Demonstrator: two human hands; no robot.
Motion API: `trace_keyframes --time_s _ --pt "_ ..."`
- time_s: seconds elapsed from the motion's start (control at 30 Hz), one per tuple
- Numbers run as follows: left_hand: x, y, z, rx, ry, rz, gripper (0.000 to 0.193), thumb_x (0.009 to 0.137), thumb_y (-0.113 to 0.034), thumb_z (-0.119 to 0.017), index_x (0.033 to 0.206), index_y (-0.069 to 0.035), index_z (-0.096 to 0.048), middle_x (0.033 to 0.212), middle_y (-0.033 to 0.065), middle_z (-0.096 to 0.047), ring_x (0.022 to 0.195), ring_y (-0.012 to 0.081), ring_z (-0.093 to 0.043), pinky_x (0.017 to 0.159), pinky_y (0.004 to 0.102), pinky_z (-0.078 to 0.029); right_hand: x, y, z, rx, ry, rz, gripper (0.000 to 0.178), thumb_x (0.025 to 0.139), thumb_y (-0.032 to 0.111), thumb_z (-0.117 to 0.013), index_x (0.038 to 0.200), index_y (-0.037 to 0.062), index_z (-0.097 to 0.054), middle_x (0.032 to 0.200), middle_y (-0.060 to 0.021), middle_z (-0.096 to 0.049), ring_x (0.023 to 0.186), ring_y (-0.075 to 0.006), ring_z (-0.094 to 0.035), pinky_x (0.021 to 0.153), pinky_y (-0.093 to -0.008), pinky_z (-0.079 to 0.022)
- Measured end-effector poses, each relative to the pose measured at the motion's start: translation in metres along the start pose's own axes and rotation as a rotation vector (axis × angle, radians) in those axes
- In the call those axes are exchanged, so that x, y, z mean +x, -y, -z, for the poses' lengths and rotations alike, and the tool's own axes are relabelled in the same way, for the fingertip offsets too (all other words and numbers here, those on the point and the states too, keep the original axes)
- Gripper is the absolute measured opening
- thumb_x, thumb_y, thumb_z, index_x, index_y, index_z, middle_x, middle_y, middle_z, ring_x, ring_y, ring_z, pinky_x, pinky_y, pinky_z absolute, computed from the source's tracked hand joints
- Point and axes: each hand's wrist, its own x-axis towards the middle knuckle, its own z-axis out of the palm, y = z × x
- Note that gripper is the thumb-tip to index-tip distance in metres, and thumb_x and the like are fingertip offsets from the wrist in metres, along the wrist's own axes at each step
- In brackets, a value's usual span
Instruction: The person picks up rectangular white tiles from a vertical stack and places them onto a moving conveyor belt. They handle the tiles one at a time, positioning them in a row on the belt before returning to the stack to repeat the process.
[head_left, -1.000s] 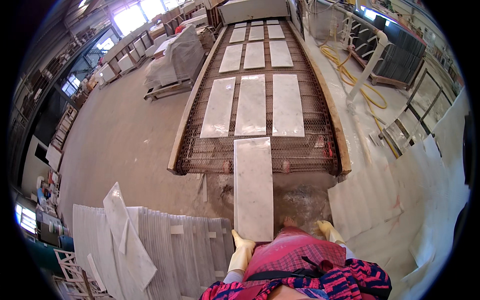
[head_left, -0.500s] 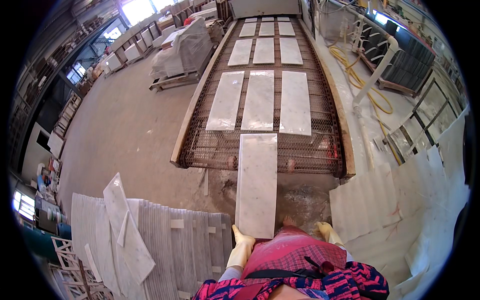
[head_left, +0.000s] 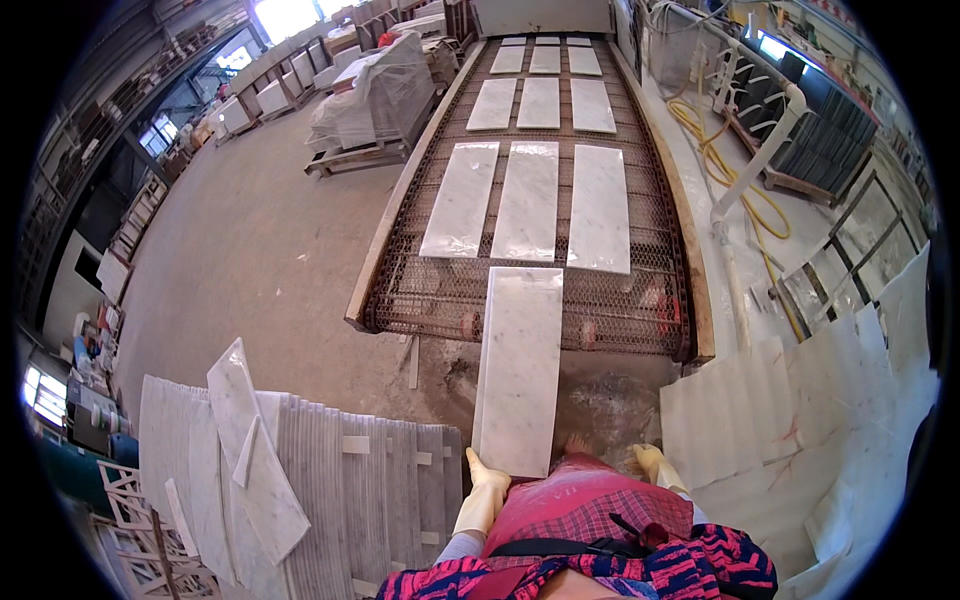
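1. surface: brown mesh conveyor (head_left: 645, 310) ahead of both hands, wooden rails (head_left: 700, 318) down its sides; pale slabs (head_left: 598, 205) lie flat on it in rows of three.
2. room: dusty workshop floor (head_left: 250, 260) ahead-left of the left hand; plastic-wrapped load (head_left: 362, 105) on a pallet farther out that way.
3. close-packed slab stack (head_left: 325, 480) just left of the left hand, loose slab (head_left: 258, 455) slanted across it.
4. right of the right hand: pale sheeting (head_left: 735, 400); yellow hose (head_left: 712, 150) and dark slab pile (head_left: 805, 125) farther ahead.
5. long marble slab (head_left: 522, 370) runs forward from the left hand, far end overlapping the conveyor's near edge in view; second pale edge shows along its left side.
6. left hand (head_left: 485, 495), yellow glove — touching the slab's near-left corner, thumb pointing forward; fingers hidden, can't tell if grasping.
7. right hand (head_left: 652, 465), yellow glove — low beside the red apron (head_left: 560, 500), apart from the slab; partly hidden, can't tell if clenched or holding anything.
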Motion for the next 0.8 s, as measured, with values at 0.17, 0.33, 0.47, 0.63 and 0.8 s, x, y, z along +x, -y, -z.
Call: trace_keyframes --time_s 0.17,0.33,0.47,0.63,0.8 --pt "0.021 -0.001 0.018 -0.071 0.039 0.03 0.089 0.096 -0.078 -0.029 0.16 -0.017 -0.036 0.162 0.0009 -0.042 0.15 0.0253 -0.034 0.124 0.0384 -0.021 0.002 -0.001 -0.005 -0.028 0.004 0.006 0.037 0.105 0.031 -0.044 0.128 0.0104 -0.063 0.1 -0.0157 -0.076 0.08 -0.0279 -0.072 0.072 -0.0428 -0.059" --pt "-0.018 -0.003 -0.024 -0.018 -0.003 -0.041 0.097 0.092 -0.083 -0.026 0.158 -0.013 -0.037 0.164 0.0016 -0.038 0.153 0.023 -0.029 0.125 0.034 -0.017 0.002 -0.005 -0.001 -0.016 -0.016 0.02 0.037 0.105 0.031 -0.045 0.128 0.0102 -0.063 0.099 -0.0165 -0.076 0.079 -0.0281 -0.072 0.071 -0.0427 -0.06" --pt "0.019 -0.007 0.021 0.015 0.067 0.009 0.073 0.103 -0.062 -0.021 0.163 -0.02 -0.023 0.166 0.0009 -0.033 0.152 0.0212 -0.029 0.125 0.0316 -0.016 -0.005 -0.003 -0.009 0.011 0.002 0.008 0.034 0.102 0.033 -0.052 0.124 0.0107 -0.064 0.095 -0.0144 -0.075 0.076 -0.0254 -0.069 0.069 -0.0405 -0.057" --pt "0.024 -0.006 0.015 0.026 0.075 -0.005 0.08 0.101 -0.069 -0.024 0.161 -0.017 -0.029 0.165 0.0009 -0.035 0.152 0.0221 -0.029 0.125 0.0329 -0.016 -0.007 -0.005 -0.004 0.056 -0.007 -0.009 0.033 0.1 0.033 -0.056 0.122 0.0098 -0.064 0.093 -0.0139 -0.075 0.074 -0.0241 -0.068 0.068 -0.0387 -0.055" --pt "0.023 -0.003 0.014 0.012 0.079 -0.023 0.087 0.098 -0.075 -0.026 0.159 -0.014 -0.036 0.164 0.0009 -0.038 0.153 0.023 -0.029 0.126 0.0341 -0.017 -0.016 -0.001 -0.005 0.055 -0.021 0.0 0.033 0.101 0.033 -0.056 0.121 0.0086 -0.064 0.093 -0.0145 -0.074 0.075 -0.0245 -0.068 0.068 -0.0385 -0.055"
